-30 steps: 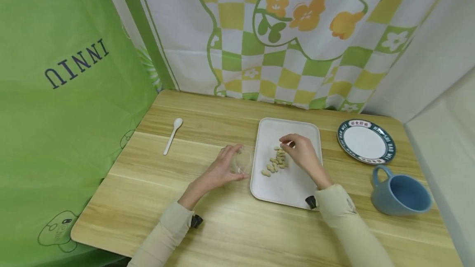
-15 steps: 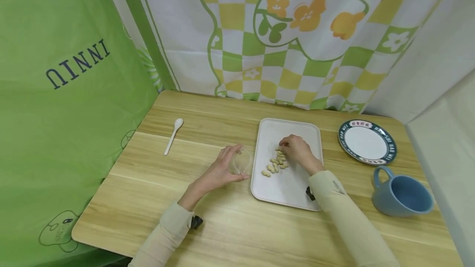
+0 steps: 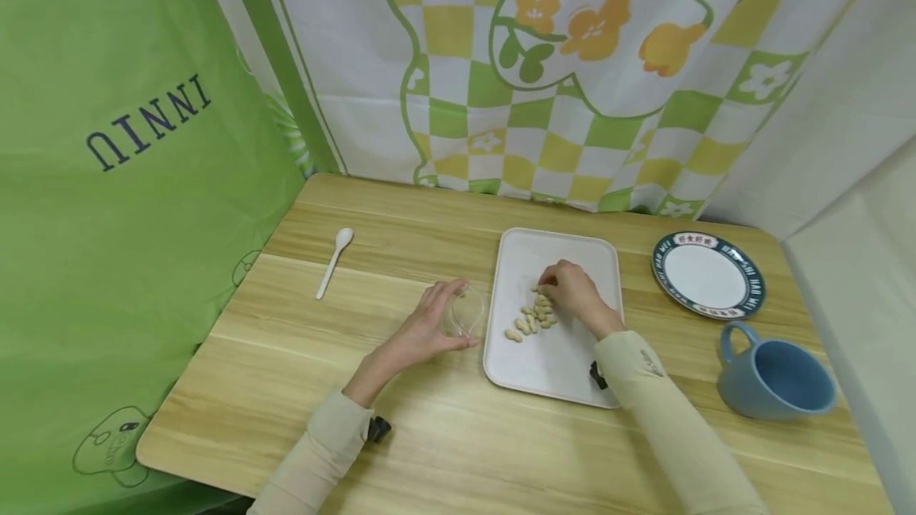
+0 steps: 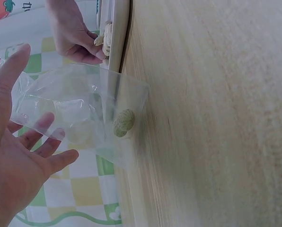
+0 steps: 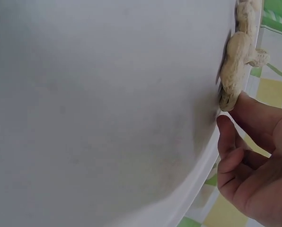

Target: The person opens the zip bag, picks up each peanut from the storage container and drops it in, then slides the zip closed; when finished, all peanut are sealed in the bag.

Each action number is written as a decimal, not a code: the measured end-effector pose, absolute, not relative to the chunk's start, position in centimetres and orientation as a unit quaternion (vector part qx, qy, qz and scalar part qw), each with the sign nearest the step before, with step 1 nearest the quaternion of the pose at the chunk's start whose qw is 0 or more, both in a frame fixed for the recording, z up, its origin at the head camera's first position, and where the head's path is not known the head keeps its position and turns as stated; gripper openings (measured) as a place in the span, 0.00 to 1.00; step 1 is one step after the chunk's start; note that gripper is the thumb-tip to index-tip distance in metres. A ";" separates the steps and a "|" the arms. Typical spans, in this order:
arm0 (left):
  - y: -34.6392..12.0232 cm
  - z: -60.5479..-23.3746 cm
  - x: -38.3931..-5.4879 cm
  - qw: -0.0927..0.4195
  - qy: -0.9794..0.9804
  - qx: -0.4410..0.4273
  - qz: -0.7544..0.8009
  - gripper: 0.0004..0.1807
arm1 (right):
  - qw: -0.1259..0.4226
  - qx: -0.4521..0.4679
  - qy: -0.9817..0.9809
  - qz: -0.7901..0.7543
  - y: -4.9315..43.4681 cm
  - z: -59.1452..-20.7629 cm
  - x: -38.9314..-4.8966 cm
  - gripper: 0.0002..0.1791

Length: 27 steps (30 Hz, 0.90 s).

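Observation:
My left hand [image 3: 422, 328] holds a clear plastic bag [image 4: 65, 106] just left of a pale tray [image 3: 529, 376], thumb and fingers spread apart at its mouth. Inside the bag, near the bottom, a peanut [image 4: 124, 122] shows in the left wrist view. Several unshelled peanuts [image 3: 529, 324] lie in a loose row on the tray. Over the far end of that row is my right hand [image 3: 576, 292]. In the right wrist view its thumb and forefinger pinch the end of a peanut [image 5: 232, 64], other fingers curled in.
A white spoon [image 3: 331, 265] lies on the wooden table [image 3: 401, 459] at left. Right of the tray are a green-rimmed plate [image 3: 665, 284] and a blue mug [image 3: 747, 384]. A patterned curtain [image 3: 444, 133] hangs along the table's back edge.
My right hand has come down onto the peanuts at the row's far end and stays there. My left hand keeps its place with the bag.

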State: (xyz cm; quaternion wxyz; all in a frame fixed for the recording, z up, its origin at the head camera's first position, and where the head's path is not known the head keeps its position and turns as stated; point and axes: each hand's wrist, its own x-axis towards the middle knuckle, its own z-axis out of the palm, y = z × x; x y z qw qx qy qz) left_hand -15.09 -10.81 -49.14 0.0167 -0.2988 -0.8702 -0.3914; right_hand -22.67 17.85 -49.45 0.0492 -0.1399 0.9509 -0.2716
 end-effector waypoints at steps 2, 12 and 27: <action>-10.8 -49.2 -15.1 0.015 -0.870 -0.298 -0.393 0.52 | 0.049 -0.141 0.951 -0.271 17.8 -49.6 -22.7 0.03; -10.9 -49.4 -15.2 0.012 -0.872 -0.292 -0.394 0.51 | 0.041 -0.127 0.954 -0.270 17.9 -49.7 -22.5 0.04; -10.6 -49.2 -15.7 -0.020 -0.871 -0.278 -0.405 0.50 | -0.068 -0.201 0.911 -0.354 16.4 -44.7 -19.3 0.04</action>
